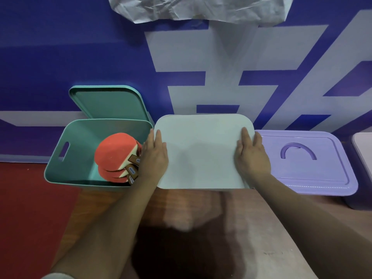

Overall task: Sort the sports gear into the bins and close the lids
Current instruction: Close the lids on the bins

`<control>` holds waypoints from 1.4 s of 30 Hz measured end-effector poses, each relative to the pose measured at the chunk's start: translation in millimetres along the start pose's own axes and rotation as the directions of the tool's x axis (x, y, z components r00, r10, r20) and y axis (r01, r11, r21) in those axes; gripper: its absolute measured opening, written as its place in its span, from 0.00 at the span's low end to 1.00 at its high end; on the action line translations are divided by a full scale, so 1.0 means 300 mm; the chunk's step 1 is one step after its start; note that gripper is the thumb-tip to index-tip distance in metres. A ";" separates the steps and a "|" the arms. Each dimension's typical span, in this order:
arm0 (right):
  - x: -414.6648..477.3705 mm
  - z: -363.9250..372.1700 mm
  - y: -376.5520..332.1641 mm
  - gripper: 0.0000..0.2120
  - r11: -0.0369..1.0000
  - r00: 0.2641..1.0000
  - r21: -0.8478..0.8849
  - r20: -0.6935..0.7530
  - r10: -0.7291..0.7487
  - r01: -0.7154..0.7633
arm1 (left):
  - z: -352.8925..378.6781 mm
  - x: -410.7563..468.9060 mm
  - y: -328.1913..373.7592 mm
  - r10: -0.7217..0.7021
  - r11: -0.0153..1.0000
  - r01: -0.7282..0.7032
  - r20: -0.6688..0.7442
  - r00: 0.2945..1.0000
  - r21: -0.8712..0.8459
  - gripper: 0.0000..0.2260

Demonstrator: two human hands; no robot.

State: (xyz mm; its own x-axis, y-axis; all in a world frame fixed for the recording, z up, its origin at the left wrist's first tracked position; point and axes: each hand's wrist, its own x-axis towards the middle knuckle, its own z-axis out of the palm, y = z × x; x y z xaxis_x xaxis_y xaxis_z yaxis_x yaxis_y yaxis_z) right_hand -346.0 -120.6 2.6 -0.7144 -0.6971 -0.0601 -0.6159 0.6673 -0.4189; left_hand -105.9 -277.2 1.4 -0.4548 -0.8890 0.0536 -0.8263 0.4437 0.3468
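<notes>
1. Paddle-handle labels (pixel 131 170) — too small to read.
2. One pale lid (pixel 201 154): left hand (pixel 155 158) and right hand (pixel 251 158) press flat-fingered on its side edges.
3. Left of it, one teal bin (pixel 80 133) holding three red paddles (pixel 114 152); right, one closed purple bin (pixel 312 172).

Likely a sports hall, table-tennis storage corner.
Beyond the lid (pixel 201 150) held between left hand (pixel 155 156) and right hand (pixel 251 158), blue wall banner (pixel 80 57) with huge white lettering; left of the grip, red sports floor (pixel 26 198) and bin (pixel 58 172) of bats (pixel 114 152); right of it, lidded purple bin (pixel 322 174); nearer, wood-grain board (pixel 201 214).
</notes>
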 end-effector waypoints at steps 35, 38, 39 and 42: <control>0.027 -0.005 -0.007 0.17 0.987 0.994 0.160 -0.102 0.037 -0.021 | 0.027 0.123 0.034 -0.008 0.999 0.013 -0.112 0.994 0.039 0.22; 0.020 0.012 -0.001 0.18 0.991 0.993 0.130 -0.107 0.040 -0.026 | 0.029 0.137 0.033 -0.010 0.994 0.025 -0.144 0.990 0.105 0.21; 0.021 0.015 0.002 0.18 0.990 0.993 0.135 -0.109 0.049 -0.034 | 0.030 0.144 0.039 -0.012 0.993 0.029 -0.148 0.989 0.115 0.21; 0.031 0.009 0.013 0.19 0.974 0.991 0.201 -0.065 0.118 -0.103 | 0.047 0.160 0.049 -0.020 0.989 0.039 -0.130 0.991 0.142 0.22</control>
State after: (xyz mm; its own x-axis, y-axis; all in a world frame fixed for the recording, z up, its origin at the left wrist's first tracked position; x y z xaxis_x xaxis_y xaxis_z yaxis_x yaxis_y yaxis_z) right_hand -354.2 -125.3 -2.2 -0.8024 -0.5947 -0.0503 -0.4596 0.6695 -0.5836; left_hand -144.7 -311.7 -4.0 -0.3909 -0.9049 0.1682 -0.8822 0.4205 0.2121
